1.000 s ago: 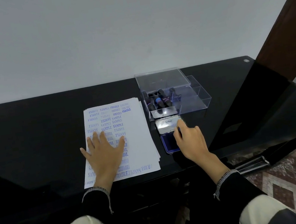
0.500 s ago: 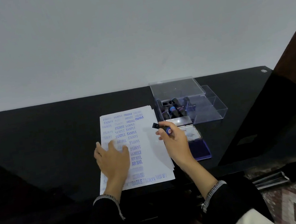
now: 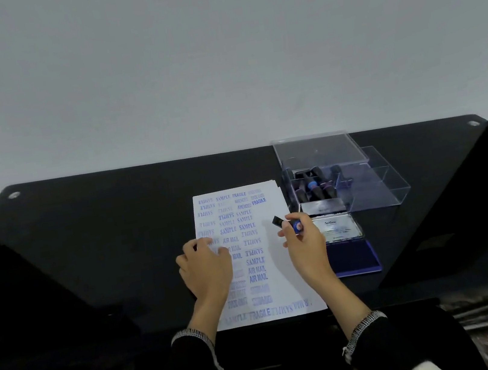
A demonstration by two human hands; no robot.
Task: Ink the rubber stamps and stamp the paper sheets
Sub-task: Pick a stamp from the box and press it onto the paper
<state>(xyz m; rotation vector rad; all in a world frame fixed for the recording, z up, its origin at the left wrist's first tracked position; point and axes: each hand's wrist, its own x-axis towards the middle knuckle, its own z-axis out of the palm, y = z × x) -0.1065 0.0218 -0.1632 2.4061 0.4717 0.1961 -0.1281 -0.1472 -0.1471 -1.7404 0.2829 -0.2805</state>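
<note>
Black glass table (image 3: 101, 237) bears your paper (image 3: 278, 287); your left hand (image 3: 206, 268) rests on its left side, fingers loosely curled, while your right hand (image 3: 303, 241) pinches a stamp (image 3: 288, 223) above it, beside the open ink pad (image 3: 353, 257)

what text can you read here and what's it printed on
"SAMPLE", "FRAGILE", "AIR MAIL", "AMENDED": blue stamp prints, many repeated, some upside down, on the top paper sheet.
"Artline": brand on the open lid of the ink pad; the smaller lines under it are too blurred to read.
Several fainter prints on the sheet are smudged and unreadable.
</note>
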